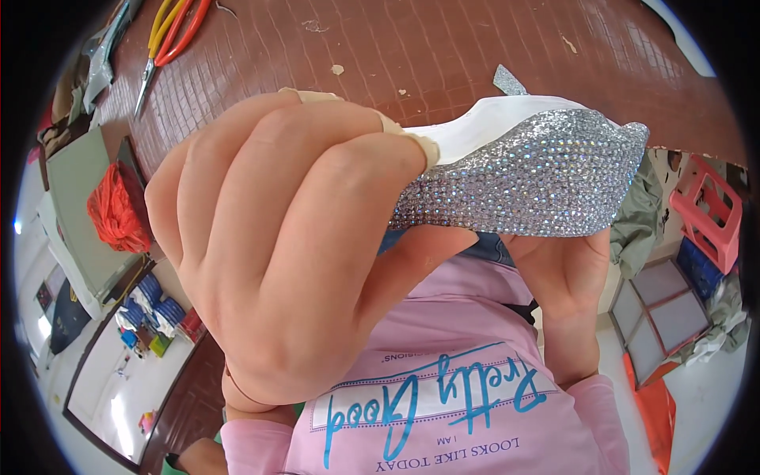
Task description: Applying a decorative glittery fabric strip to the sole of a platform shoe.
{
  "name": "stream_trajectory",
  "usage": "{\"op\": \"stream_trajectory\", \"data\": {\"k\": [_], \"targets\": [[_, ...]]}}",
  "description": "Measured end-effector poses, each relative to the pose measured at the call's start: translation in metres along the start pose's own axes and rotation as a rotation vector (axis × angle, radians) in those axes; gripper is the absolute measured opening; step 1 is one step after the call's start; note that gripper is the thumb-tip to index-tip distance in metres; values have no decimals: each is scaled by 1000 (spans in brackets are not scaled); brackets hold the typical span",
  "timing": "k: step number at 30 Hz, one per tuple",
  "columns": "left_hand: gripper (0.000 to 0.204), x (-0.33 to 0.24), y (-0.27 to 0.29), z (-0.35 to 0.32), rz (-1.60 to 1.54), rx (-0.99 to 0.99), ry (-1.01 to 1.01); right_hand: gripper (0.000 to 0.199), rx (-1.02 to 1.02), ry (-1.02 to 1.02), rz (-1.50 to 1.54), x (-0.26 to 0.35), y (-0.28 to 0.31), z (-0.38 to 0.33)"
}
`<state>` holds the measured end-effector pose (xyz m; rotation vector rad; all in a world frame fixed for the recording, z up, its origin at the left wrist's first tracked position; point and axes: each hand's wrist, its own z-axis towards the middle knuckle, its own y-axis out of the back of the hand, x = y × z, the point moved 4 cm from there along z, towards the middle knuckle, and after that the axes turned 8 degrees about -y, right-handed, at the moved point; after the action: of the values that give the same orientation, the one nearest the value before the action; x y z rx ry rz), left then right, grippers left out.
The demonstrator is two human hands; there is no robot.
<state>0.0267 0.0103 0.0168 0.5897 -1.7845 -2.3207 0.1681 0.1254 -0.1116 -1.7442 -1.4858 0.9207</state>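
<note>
In front of me is a silver, rhinestone-studded shoe upper [522, 178] with a smooth white lining along its top edge. My left hand [277, 237] is large in view and closed over the upper's left end, its thumb below the lower edge. Beige coverings [412, 138] sit on some of its fingertips. My right hand [566, 273] grips the upper from underneath at the right end; its fingertips are hidden behind the studded surface. Just beyond the upper, a small glittery silver strip [508, 80] pokes up over the brown table.
Orange-and-yellow-handled scissors [165, 47] lie on the brown table [443, 47] at the far left. A red plastic bag [119, 210] is off to the left. On the right stand a pink stool [708, 210] and a panelled box [661, 309].
</note>
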Motion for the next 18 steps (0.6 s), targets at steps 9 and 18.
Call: {"op": "stream_trajectory", "data": {"k": [9,18], "targets": [[50,9,19,20,-132,151,-148,44,-32,-61,62,-4,-5,2],[49,3,7,2,-122,71,-100,39,25,-29,-98,-12,-3,1]]}}
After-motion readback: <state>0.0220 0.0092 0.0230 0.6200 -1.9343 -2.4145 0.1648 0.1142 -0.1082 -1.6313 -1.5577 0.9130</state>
